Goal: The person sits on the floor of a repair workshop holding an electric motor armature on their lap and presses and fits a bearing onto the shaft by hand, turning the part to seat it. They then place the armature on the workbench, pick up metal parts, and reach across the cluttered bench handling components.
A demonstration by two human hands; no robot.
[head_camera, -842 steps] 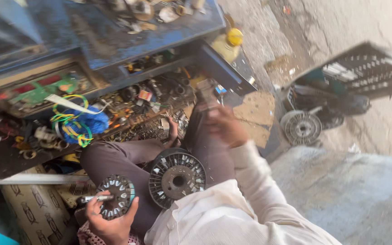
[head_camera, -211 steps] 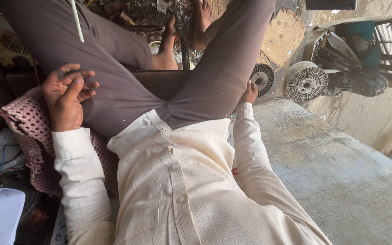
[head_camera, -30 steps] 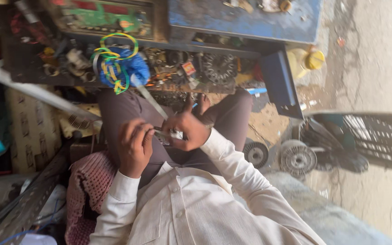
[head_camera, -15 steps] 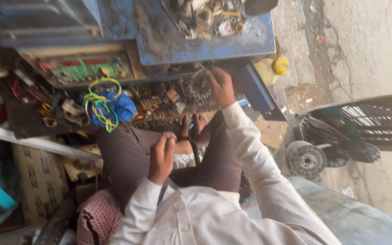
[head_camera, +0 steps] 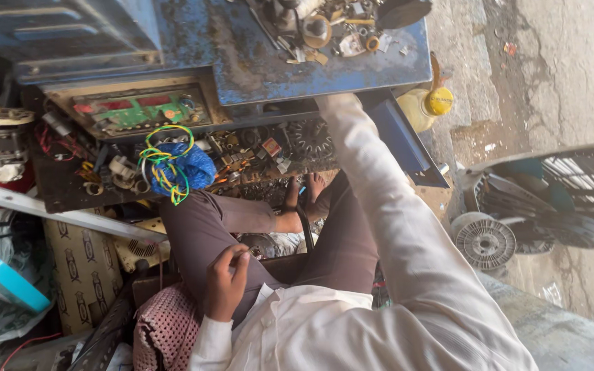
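Reaching up under the blue worktop (head_camera: 324, 62), right arm stretched long, its hand hidden among clutter, grip impossible to tell. Left hand (head_camera: 225, 278) curled on the thigh around something thin; parts shelf (head_camera: 256, 154) far nearer the right.

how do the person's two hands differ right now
The left hand rests curled on the thigh, close to the body; the right hand is stretched far out to the blue workbench. The left hand shows plainly; the right is mostly hidden at the bench edge. Both arms wear pale sleeves.
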